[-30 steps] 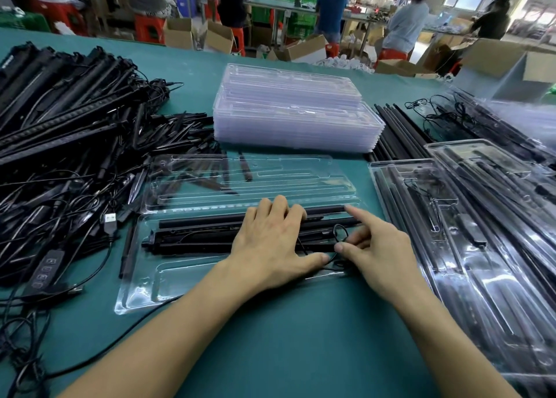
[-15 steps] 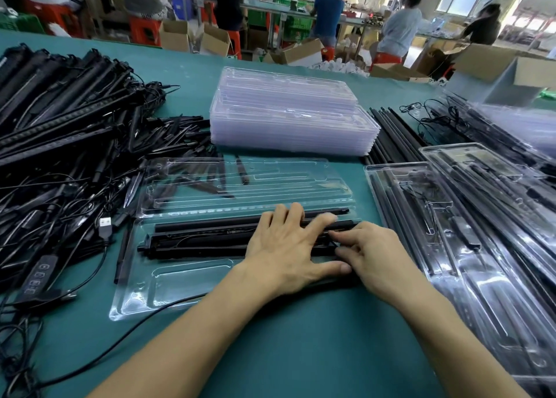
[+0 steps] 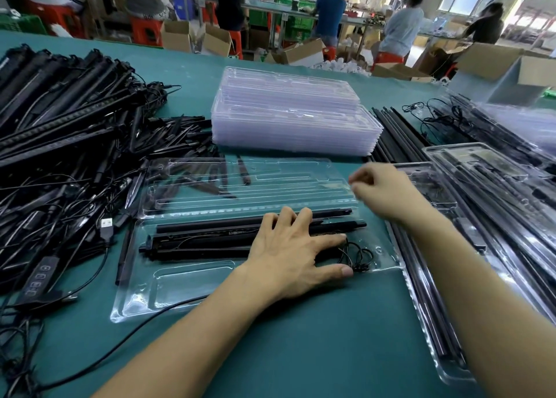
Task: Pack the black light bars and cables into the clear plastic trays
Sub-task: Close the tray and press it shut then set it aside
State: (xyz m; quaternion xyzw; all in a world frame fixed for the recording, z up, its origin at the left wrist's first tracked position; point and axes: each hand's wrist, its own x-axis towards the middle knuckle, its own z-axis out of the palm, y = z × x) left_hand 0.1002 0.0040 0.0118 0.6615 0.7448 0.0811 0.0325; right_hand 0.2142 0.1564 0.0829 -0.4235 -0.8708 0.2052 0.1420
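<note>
A clear plastic tray lies open on the green table, its lid half hinged away from me. Black light bars lie side by side in the near half. My left hand presses flat on the bars with spread, straight fingers. A coiled black cable sits in the tray just right of my thumb. My right hand hovers blurred above the lid's right end, fingers loosely curled, holding nothing that I can see.
A big heap of loose black bars and cables fills the left side. A stack of empty clear trays stands behind. Packed trays and thin black rods crowd the right. People work at benches beyond the table.
My right hand has lifted off the cable end of the tray and moved up and away over the lid. The coiled cable now lies uncovered. My left hand stays pressed on the bars.
</note>
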